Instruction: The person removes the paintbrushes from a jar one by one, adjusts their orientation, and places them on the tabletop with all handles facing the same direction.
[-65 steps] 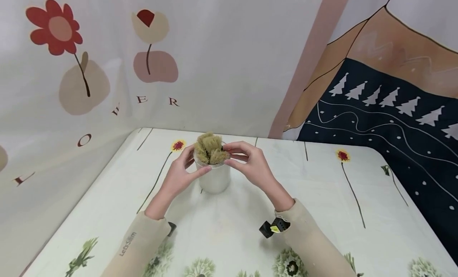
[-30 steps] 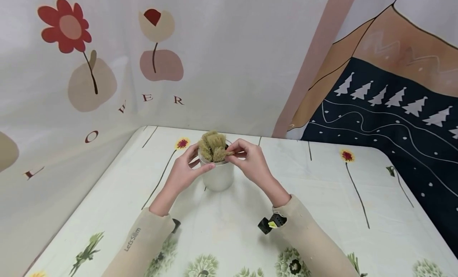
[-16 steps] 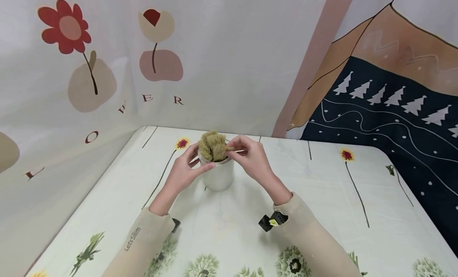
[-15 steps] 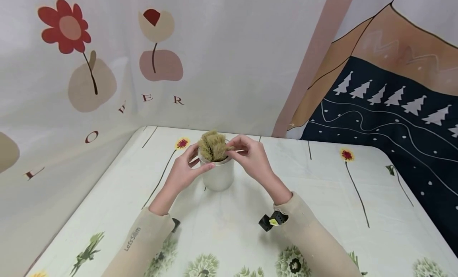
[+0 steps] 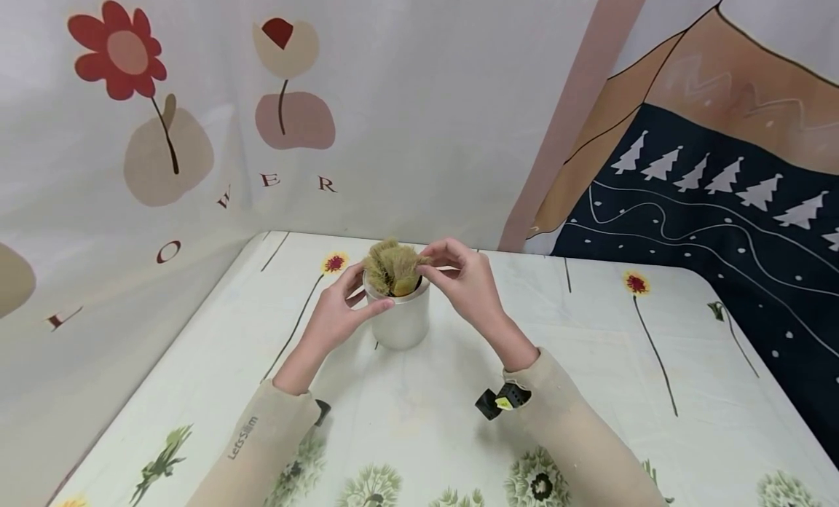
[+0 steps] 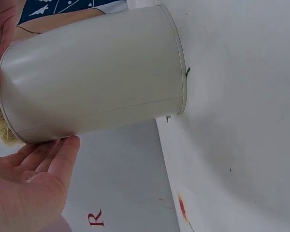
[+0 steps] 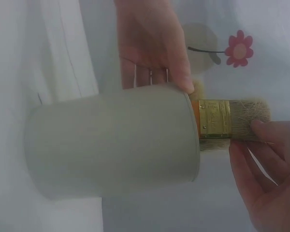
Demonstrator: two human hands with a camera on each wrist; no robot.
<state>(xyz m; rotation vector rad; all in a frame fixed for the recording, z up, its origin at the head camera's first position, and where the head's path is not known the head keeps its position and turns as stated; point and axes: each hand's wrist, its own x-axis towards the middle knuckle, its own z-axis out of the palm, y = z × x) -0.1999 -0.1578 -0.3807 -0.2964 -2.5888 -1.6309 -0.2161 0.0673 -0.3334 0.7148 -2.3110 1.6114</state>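
A pale grey cylindrical pot stands upright on the table, bristle ends of several paintbrushes showing above its rim. My left hand holds the pot near the top, thumb at the rim and fingers along the far side. Between thumb and fingers, my right hand pinches the bristles of one paintbrush. In the right wrist view, that brush's gold metal ferrule is above the rim, with a bit of orange handle; the pot hides the rest. The other brush handles are out of sight inside.
A white flower-printed cloth covers the table. Behind it hangs a pale curtain with flower prints and letters, and a dark panel with tree prints is at the right. Each sleeve carries a small black device, the right one plainer to see.
The right hand left the pot's rim, took hold of one paintbrush by its bristles and has drawn it partly upward, so its metal ferrule now shows. My left hand keeps its hold.
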